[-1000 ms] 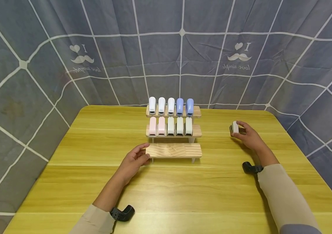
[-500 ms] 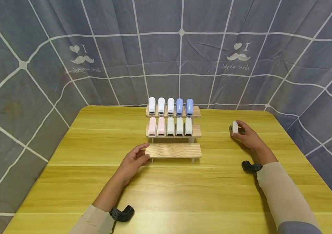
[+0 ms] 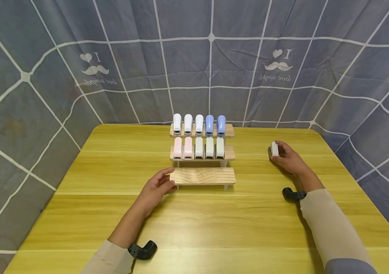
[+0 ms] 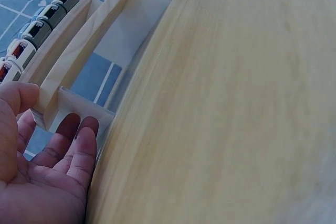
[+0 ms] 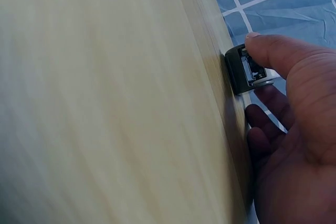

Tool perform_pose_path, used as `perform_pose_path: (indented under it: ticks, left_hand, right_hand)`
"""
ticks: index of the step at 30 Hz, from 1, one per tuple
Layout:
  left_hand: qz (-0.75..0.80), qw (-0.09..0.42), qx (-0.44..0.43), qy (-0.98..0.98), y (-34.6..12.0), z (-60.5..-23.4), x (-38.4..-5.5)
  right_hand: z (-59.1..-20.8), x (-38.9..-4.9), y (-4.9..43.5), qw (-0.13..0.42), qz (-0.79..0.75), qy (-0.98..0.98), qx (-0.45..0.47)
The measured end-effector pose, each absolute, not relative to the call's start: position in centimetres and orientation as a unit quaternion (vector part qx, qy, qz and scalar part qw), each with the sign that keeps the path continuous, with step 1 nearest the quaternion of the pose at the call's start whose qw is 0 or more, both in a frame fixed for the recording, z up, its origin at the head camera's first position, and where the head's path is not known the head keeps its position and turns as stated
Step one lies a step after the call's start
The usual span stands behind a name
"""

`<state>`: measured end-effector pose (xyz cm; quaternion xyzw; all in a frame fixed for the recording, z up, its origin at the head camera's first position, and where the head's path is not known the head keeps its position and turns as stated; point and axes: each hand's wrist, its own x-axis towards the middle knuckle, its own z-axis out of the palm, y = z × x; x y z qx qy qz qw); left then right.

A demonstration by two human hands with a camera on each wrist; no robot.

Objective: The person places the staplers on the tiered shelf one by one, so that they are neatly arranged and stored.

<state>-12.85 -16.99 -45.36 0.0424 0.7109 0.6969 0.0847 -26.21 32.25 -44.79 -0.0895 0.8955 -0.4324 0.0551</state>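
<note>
My right hand [image 3: 290, 159] pinches a small stapler [image 3: 274, 149] with a white top and dark base, at the right of the table. In the right wrist view the stapler [image 5: 244, 70] is between thumb and fingers, its base close over the tabletop. My left hand [image 3: 157, 188] grips the left end of the bare lowest wooden board [image 3: 202, 176] of a stepped display stand. In the left wrist view the thumb lies against the board [image 4: 79, 56], with other fingers near its white support [image 4: 84, 106]. Staplers stand in rows on the upper two boards.
The middle board [image 3: 229, 153] carries pink staplers [image 3: 183, 147] and pale grey-green staplers [image 3: 209, 147]. On the top board [image 3: 229, 130] stand white staplers [image 3: 188, 123] and blue staplers [image 3: 215, 125]. A grey checked curtain [image 3: 187, 64] hangs behind the wooden table [image 3: 211, 228].
Both hands keep the same hold and place. The whole head view has shifted only very slightly to the left.
</note>
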Motion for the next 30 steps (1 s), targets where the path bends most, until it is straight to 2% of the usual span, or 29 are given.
perform_pose_path:
  ticks: [30]
  left_hand:
    - [0.695, 0.082, 0.042, 0.713, -16.99, -45.67, -12.95]
  right_hand:
    - [-45.22, -25.89, 31.60, 0.024, -0.426, 0.902, -0.069]
